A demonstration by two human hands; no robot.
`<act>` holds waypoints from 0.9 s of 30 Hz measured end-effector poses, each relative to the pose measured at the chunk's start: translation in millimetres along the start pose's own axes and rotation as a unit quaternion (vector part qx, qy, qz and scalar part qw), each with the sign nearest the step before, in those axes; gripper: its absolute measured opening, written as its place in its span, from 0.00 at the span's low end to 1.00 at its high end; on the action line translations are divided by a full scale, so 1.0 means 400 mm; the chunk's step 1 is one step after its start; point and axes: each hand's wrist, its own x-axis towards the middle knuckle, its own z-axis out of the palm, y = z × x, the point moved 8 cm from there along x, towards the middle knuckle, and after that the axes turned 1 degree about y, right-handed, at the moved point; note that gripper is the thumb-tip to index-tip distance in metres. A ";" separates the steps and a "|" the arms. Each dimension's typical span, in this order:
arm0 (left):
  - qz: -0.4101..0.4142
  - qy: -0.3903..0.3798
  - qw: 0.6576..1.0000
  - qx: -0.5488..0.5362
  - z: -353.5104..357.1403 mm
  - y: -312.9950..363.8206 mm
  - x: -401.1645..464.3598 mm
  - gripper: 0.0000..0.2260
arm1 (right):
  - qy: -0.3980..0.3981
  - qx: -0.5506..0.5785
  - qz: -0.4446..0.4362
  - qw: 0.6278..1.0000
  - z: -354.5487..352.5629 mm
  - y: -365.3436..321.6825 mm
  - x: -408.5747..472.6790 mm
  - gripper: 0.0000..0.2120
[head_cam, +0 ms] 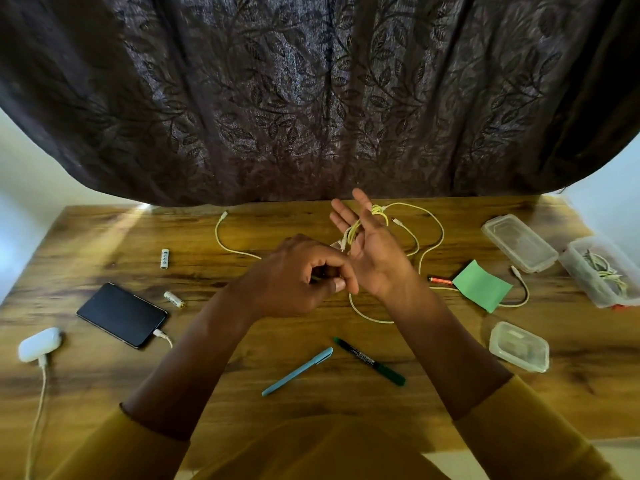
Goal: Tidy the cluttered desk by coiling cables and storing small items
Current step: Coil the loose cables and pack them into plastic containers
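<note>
A: Pale yellow charging cable (431, 220) is mid-coil. Several loops sit across the palm of the right hand (372, 249), fingers spread straight. Rest of it trails in loose curves over the wooden desk (104, 237).

B: Left hand (304, 277)?

A: Fingers curled, pinching what looks like the same cable just beside the right palm. Can't see the contact itself.

B: Progress?

A: Early, I'd say. Open clear plastic box (601, 268) at right already holds one coiled cable; its lid (519, 242) lies beside it. Small lidded container (519, 346) is shut.

B: Left to do?

A: Three batteries: white one (165, 258), another by the black phone (122, 315), orange one (440, 280) near the green paper note (481, 285). Plus blue pen (298, 371), green marker (370, 361).
</note>
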 end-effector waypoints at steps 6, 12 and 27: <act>-0.017 0.137 0.990 -0.034 -0.103 -0.038 0.004 0.06 | -0.062 -0.116 0.050 0.990 0.010 0.037 -0.033 0.18; -0.039 0.215 0.976 0.001 -0.186 -0.080 -0.006 0.04 | -0.198 -0.258 0.126 0.937 0.075 0.080 -0.105 0.33; -0.123 0.278 0.862 -0.406 -0.022 -0.194 -0.031 0.09 | -0.377 -0.007 0.207 0.903 0.159 0.056 -0.166 0.22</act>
